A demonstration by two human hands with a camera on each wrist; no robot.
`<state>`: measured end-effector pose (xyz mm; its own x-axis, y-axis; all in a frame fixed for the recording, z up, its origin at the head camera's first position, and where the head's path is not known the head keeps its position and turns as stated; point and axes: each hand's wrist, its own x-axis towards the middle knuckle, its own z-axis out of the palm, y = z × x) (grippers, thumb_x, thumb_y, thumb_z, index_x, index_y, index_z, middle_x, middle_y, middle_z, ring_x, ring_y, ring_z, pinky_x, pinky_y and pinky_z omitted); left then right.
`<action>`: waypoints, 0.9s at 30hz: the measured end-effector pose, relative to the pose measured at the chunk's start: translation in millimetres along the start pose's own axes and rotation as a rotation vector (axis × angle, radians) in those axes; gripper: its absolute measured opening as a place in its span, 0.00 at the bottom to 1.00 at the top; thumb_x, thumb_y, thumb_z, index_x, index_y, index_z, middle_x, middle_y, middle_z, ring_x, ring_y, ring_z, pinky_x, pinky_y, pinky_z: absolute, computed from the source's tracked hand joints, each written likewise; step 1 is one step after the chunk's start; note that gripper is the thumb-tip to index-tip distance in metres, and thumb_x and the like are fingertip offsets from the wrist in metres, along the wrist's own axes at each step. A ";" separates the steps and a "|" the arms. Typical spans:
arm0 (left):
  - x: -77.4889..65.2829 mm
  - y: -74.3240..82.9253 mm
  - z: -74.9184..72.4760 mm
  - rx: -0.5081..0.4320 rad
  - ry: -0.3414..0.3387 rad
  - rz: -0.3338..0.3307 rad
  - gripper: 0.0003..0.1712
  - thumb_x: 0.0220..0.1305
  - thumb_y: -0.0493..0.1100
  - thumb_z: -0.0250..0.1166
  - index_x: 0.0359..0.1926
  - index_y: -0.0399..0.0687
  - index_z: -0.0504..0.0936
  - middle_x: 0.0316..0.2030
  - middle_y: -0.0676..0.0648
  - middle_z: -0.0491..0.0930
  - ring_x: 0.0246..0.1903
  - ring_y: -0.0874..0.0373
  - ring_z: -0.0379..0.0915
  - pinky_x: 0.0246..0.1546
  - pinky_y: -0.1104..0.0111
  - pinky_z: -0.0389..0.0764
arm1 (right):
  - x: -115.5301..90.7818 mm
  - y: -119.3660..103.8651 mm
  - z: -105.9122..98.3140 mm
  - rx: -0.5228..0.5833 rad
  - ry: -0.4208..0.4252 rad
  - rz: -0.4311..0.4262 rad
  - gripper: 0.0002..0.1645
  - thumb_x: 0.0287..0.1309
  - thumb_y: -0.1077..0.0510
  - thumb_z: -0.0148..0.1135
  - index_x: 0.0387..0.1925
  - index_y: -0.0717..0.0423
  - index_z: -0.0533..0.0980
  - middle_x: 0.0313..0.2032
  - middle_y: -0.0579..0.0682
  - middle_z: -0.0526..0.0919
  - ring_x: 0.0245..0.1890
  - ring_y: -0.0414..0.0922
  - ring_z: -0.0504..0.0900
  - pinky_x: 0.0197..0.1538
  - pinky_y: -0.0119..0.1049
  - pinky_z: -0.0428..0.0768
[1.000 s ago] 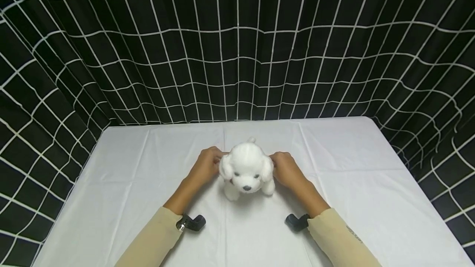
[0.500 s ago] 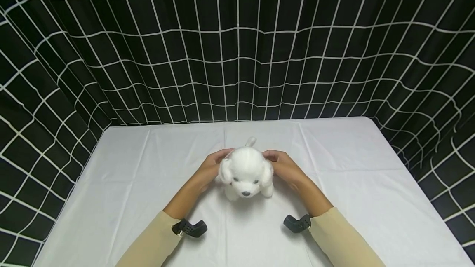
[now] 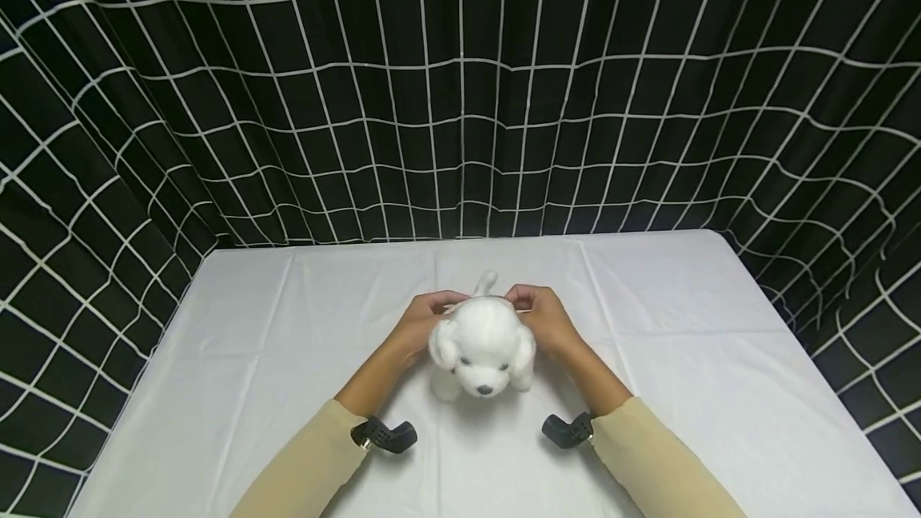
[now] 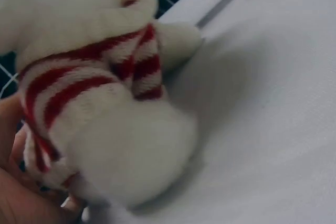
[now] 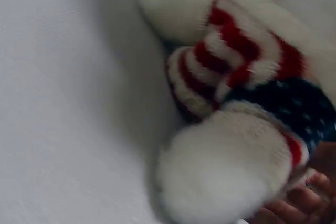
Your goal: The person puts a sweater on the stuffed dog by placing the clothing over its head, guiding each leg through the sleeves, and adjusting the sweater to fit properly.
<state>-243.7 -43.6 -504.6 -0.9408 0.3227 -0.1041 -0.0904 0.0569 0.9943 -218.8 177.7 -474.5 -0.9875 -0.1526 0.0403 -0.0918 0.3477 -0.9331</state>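
Observation:
A white plush dog (image 3: 484,346) stands mid-table, facing me in the head view. It wears a knitted sweater (image 4: 79,90) with red and white stripes; the right wrist view adds a dark blue patch with white specks (image 5: 289,106). My left hand (image 3: 417,328) is at one side of its back, fingers bent and pinching the sweater's edge near the raised tail (image 3: 486,282). On the other side my right hand (image 3: 547,322) pinches the sweater the same way. The dog's head and body hide some fingertips. Both wrist views show fingers against the knit, partly cut off.
A white cloth with fold creases covers the table (image 3: 662,302). Behind and beside it hangs a black curtain with a white grid (image 3: 460,102). Black camera mounts (image 3: 392,436) stick out from both wrists, over the cloth in front of the dog.
Both hands have shifted from the dog's sides to its upper back, closer to the tail, with the fingers drawing together on the sweater. The dog's head has dipped slightly and the tail shows more.

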 end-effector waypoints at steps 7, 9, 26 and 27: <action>1.5 -0.3 6.2 -0.002 0.092 0.113 0.12 0.58 0.28 0.65 0.44 0.33 0.83 0.40 0.42 0.87 0.42 0.56 0.80 0.50 0.64 0.79 | 0.2 -0.8 10.0 -0.188 0.132 -0.191 0.10 0.48 0.76 0.65 0.27 0.62 0.77 0.28 0.57 0.89 0.32 0.52 0.90 0.36 0.32 0.82; 1.3 0.3 7.9 -0.013 0.099 0.146 0.11 0.60 0.27 0.63 0.44 0.31 0.81 0.39 0.41 0.87 0.39 0.57 0.81 0.48 0.65 0.80 | 0.8 0.1 11.0 -0.214 0.155 -0.178 0.09 0.48 0.76 0.64 0.27 0.62 0.76 0.26 0.56 0.88 0.30 0.50 0.89 0.35 0.32 0.81; 0.3 -5.2 -0.1 0.118 0.167 0.056 0.18 0.76 0.45 0.58 0.42 0.32 0.84 0.34 0.42 0.87 0.30 0.60 0.80 0.35 0.70 0.82 | 4.1 17.6 4.5 -0.204 0.086 0.077 0.11 0.68 0.62 0.60 0.32 0.64 0.84 0.22 0.49 0.84 0.25 0.42 0.76 0.34 0.35 0.76; 1.1 -5.3 -2.0 0.151 0.176 0.066 0.17 0.76 0.45 0.58 0.41 0.32 0.84 0.34 0.41 0.87 0.30 0.60 0.81 0.34 0.70 0.82 | 4.4 17.1 3.7 -0.239 0.079 0.056 0.11 0.67 0.63 0.60 0.30 0.63 0.84 0.21 0.48 0.83 0.25 0.42 0.75 0.34 0.35 0.75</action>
<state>-244.9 -45.5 -509.9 -0.9867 0.1612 -0.0202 0.0103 0.1862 0.9825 -224.3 179.6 -491.6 -0.9980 -0.0578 0.0271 -0.0551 0.5641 -0.8239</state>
